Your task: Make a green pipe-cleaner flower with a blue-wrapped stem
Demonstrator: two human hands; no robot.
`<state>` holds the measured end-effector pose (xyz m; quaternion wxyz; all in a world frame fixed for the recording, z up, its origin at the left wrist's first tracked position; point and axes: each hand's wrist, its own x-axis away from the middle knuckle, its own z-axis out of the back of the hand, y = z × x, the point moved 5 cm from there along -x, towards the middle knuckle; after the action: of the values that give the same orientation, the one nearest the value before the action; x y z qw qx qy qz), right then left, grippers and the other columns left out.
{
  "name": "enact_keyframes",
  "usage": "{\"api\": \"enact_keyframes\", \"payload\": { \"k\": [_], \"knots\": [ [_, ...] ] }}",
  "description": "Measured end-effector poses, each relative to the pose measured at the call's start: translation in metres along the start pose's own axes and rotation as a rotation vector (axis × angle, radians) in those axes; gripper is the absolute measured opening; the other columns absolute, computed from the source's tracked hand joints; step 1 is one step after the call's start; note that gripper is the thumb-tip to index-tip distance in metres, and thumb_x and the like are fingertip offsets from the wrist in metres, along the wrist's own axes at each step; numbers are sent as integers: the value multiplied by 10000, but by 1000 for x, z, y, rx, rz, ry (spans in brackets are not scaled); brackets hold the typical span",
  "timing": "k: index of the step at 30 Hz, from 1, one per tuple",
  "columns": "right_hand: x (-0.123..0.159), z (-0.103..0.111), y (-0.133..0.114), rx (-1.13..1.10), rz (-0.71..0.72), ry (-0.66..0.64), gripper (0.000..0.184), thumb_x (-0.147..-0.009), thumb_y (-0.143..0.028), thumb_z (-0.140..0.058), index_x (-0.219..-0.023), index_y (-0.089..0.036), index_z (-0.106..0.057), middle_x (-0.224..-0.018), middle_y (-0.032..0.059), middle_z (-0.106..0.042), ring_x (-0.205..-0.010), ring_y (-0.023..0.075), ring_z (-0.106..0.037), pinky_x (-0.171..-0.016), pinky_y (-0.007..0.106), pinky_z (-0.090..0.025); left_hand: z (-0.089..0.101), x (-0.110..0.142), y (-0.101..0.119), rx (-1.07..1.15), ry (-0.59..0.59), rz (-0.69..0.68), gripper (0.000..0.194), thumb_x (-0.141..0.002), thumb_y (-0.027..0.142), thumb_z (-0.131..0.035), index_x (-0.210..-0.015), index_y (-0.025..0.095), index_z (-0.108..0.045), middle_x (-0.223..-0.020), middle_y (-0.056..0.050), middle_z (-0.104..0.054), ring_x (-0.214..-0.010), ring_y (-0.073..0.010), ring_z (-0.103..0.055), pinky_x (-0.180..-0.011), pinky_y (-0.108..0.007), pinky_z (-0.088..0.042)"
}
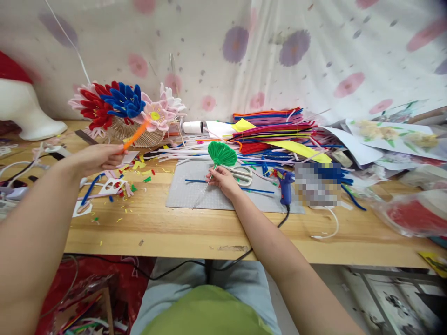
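Note:
My right hand [222, 180] is closed around the thin wire stem of a green fan-shaped chenille leaf [222, 154], held upright over the grey cutting mat [181, 195]. The stem slants down to the left below my fingers. Out to the left, my left hand [104, 157] grips a slim orange stick-like thing [135, 136], blurred, its far end overlapping a pink chenille flower [155, 114]. I cannot tell whether they touch. A blue pipe cleaner [258, 190] lies across the mat, and white-handled scissors [242, 175] rest behind my right hand.
Red and blue chenille flowers [127, 101] stand in a woven basket [139, 135]. A blue glue gun [285, 186] lies right of the mat, its cord crossing the table edge. Bundles of pipe cleaners [272, 132] are stacked behind; colourful scraps [118, 186] litter the left.

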<state>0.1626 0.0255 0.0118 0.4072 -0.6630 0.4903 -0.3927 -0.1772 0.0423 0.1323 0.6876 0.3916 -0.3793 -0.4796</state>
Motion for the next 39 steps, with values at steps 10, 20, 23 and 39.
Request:
{"api": "enact_keyframes", "payload": {
  "k": [10, 20, 23, 39],
  "knots": [
    [2, -3, -11, -3, 91, -70, 355, -591, -431, -696, -840, -216, -561, -683, -56, -533, -555, 91, -591, -514, 213, -466, -134, 70, -17, -43, -622, 176, 163, -626, 303, -676, -676, 168, -601, -574, -61, -622, -417, -128, -526, -380, -206, -363],
    [0, 0, -8, 15, 95, -38, 309, -590, -412, -692, -794, -211, -577, -738, -38, -552, -605, 94, -579, -539, 222, -458, -170, 39, 3, -540, -128, -485, 81, -629, 272, -638, -615, 201, -603, -646, -41, -594, -611, -162, -526, -544, -237, -366],
    [-4, -3, -8, -77, 149, -36, 213, -584, -330, -706, -682, -189, -580, -824, -12, -591, -747, 107, -582, -684, 246, -478, -186, 49, 5, -524, -178, -606, 97, -650, 239, -604, -739, 201, -611, -731, -39, -599, -664, -166, -528, -590, -250, -376],
    [-26, -13, 15, -198, 56, -147, 122, -555, -203, -699, -641, -159, -624, -722, -7, -603, -720, 90, -524, -796, 249, -401, -160, 31, -1, -458, -125, -375, 204, -761, 280, -518, -842, 130, -631, -797, -30, -639, -717, -131, -541, -682, -247, -415]
  ]
}}
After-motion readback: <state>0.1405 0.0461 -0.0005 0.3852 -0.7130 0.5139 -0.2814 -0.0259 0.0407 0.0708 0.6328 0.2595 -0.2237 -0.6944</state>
